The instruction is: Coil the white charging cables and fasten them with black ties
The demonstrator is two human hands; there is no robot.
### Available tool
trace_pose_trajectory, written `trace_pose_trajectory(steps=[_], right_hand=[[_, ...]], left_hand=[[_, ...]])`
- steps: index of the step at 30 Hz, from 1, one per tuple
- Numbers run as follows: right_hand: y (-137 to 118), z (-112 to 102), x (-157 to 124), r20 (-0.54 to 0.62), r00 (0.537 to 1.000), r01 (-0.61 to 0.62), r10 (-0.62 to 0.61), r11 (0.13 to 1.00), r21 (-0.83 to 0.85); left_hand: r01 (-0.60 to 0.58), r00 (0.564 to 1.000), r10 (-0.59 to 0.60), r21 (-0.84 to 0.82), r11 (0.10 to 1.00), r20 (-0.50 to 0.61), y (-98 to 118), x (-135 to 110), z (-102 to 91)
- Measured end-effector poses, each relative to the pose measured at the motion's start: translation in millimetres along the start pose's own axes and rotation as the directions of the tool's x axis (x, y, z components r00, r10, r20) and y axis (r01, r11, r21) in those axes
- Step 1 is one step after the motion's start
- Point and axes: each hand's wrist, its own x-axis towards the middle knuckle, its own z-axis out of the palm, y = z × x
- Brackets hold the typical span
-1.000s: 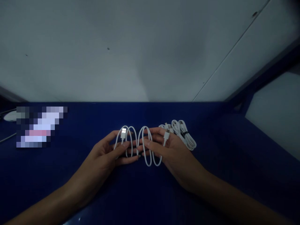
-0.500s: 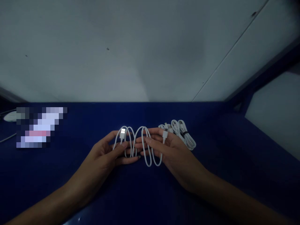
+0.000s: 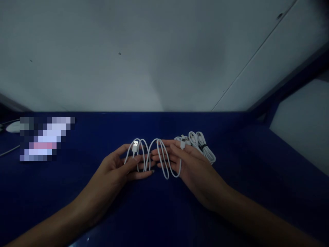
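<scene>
A white USB cable point(image 3: 167, 177) is gathered in upright loops between my two hands. My left hand point(image 3: 117, 168) pinches the left loops, its thumb in front just below the metal-tipped USB-A plug point(image 3: 135, 146) and its fingers behind. On the other side, my right hand point(image 3: 194, 164) supports the right loops on outstretched fingers, with the thumb bent in near the small connector point(image 3: 182, 142) at the cable's other end. Whether that thumb presses on the cable is hard to see. Behind my right hand lie several bundled white cables point(image 3: 205, 149), partly hidden by it.
The blue tabletop point(image 3: 164, 212) runs back to a grey-white wall panel point(image 3: 133, 68). At the left lies a pixelated bright object point(image 3: 48, 139), beside a white rounded item point(image 3: 12, 127) with a cord. A blue frame point(image 3: 293, 85) edges the right side.
My right thumb has slid right, off the right loops and toward the small connector. The right loops have spread slightly rightward. My left hand keeps its hold on the cable.
</scene>
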Motion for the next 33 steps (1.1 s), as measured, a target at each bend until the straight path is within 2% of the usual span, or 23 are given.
trace_pose_trajectory(steps=[7,15,25,33], right_hand=[[-0.7,0.3,-0.8,0.011,0.999,-0.03,0.031,0.997,-0.068],[5.6,-1.9,0.8,0.022,1.0,0.023,-0.02,0.984,-0.179],[6.4,-1.1,1.4,0.0,0.998,0.061,-0.062,0.978,-0.199],[6.4,-3.2,2.3,-0.007,1.0,-0.026,0.025,0.99,-0.137]], left_hand=[[-0.014,0.998,0.013,0.03,0.999,0.057,0.0,-1.1,-2.2],[-0.005,0.997,0.002,0.044,0.999,0.071,2.0,-2.2,-1.3],[0.016,0.999,-0.017,0.022,1.0,0.042,1.3,-1.9,-1.2],[0.011,1.0,-0.011,0.013,1.0,0.023,2.0,-3.5,-0.8]])
